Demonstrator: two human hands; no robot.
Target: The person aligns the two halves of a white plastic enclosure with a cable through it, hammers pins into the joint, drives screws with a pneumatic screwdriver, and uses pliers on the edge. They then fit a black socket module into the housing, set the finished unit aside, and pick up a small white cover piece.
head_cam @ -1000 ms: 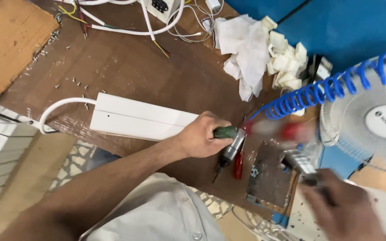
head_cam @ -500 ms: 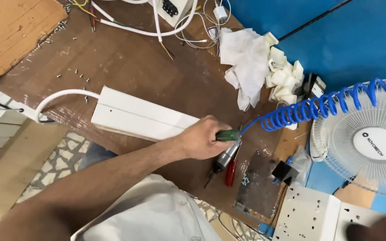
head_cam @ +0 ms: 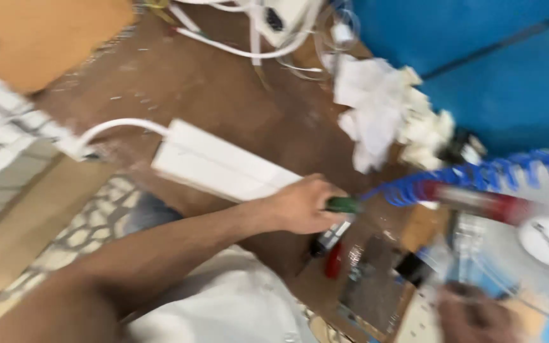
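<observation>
Evenly bright, shadows soft, heavily motion-blurred throughout, worst right of the blue coiled hose [head_cam: 471,181].

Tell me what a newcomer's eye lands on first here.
First, the left hand at mid-frame, closed on a green-handled tool over the brown table. Next, the long white box just left of it, and the blue coiled hose running right. The right hand is blurred at the bottom edge.
</observation>
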